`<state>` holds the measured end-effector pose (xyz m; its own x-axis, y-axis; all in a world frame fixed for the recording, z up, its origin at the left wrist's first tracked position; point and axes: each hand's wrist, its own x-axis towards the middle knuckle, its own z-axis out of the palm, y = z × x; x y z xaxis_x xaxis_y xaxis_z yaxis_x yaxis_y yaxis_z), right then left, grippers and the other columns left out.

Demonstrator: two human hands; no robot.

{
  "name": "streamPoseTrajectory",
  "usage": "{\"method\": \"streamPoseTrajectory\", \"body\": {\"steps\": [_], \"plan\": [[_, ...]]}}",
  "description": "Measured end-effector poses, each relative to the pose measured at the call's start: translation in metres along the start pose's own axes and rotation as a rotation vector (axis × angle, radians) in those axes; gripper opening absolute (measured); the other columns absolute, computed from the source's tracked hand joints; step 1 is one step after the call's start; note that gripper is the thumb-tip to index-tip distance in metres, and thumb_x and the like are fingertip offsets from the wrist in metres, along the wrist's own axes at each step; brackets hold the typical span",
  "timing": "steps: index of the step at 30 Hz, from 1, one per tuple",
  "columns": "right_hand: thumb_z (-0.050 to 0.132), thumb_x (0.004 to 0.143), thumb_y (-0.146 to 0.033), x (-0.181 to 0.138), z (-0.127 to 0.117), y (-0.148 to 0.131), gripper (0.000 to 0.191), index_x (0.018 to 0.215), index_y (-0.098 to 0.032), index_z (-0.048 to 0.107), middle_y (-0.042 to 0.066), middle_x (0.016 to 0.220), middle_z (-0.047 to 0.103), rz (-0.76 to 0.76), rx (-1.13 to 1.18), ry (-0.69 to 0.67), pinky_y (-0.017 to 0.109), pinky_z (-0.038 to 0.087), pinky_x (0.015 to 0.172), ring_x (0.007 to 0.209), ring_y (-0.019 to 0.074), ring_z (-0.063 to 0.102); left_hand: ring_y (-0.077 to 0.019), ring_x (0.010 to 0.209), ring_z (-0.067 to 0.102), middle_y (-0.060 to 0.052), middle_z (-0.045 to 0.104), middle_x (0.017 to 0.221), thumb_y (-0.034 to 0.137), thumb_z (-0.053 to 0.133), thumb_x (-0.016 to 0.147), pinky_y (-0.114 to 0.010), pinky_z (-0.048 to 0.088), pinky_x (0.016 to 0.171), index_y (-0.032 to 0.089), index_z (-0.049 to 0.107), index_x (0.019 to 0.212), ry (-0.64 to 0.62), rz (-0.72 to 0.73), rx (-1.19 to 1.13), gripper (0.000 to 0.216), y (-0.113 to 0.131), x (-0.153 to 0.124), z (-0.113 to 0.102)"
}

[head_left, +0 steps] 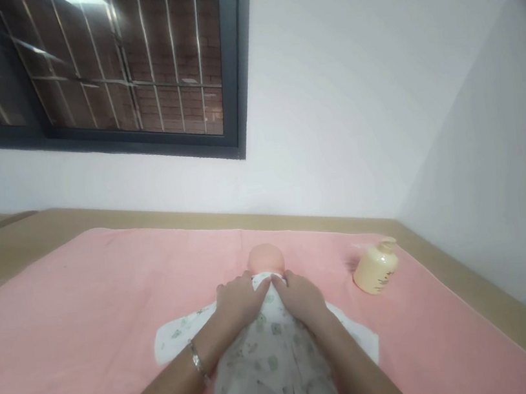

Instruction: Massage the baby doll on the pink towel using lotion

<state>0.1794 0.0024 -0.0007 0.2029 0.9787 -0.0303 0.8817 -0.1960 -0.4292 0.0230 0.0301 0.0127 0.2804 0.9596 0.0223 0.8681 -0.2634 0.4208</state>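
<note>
On the pink blanket, centre: a doll point(265, 260) lies on its back, its bare head pointing to the far wall, dressed in a white printed garment point(270, 352).
Left hand point(241, 301): down on the doll's chest just under the chin, fingers curled together, the grip pinching the garment's neckline on its own side.
Right hand point(301, 296): right beside it, thumb reaching inward, fingers bent, the grip closed on the other side of that same neckline; the two hands nearly touch over the collar.
Bracelet point(197, 361): a thin band on the left wrist.
Garment sleeves: spread flat to both sides on the blanket point(88, 313).
Bottle point(375, 267): pale yellow, tilted, resting on the blanket to the right of the doll, apart from it.
Tan border point(15, 241): frames the blanket along the white wall.
Window point(127, 66): dark frame, bars and brick behind it, upper left.
</note>
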Motion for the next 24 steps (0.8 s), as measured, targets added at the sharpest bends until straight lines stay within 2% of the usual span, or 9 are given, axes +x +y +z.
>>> {"method": "streamPoseTrajectory", "body": {"steps": [7,15,24], "plan": [[0.021,0.093,-0.059,0.0039,0.0031,0.0045,0.059,0.106,-0.017,0.06,0.013,0.1,0.067,0.023,0.037,0.007,0.034,0.043,0.074,0.092,0.0265,0.062,-0.0294,0.089,0.063,-0.01,0.069,0.093,0.069,0.023,0.085,-0.043,0.041,0.081,0.02,0.058,0.098,-0.001,0.009,-0.011,0.061,-0.0014,0.0005,-0.0002],[0.02,0.093,-0.059,0.0034,0.0008,0.0028,0.062,0.11,-0.014,0.06,0.015,0.102,0.067,0.029,0.029,-0.007,0.033,0.043,0.074,0.094,0.0261,0.062,-0.0304,0.087,0.063,-0.01,0.07,0.088,0.067,0.023,0.085,-0.053,0.033,0.088,0.02,0.059,0.094,0.031,-0.02,0.038,0.06,-0.0004,0.0023,0.0037],[0.019,0.093,-0.059,0.0032,0.002,0.0044,0.062,0.109,-0.015,0.06,0.013,0.101,0.067,0.027,0.046,0.002,0.033,0.043,0.074,0.093,0.0258,0.062,-0.0306,0.087,0.062,-0.009,0.07,0.088,0.068,0.025,0.086,-0.051,0.035,0.084,0.021,0.058,0.095,0.03,0.008,-0.013,0.058,-0.0018,0.0019,0.0028]]}}
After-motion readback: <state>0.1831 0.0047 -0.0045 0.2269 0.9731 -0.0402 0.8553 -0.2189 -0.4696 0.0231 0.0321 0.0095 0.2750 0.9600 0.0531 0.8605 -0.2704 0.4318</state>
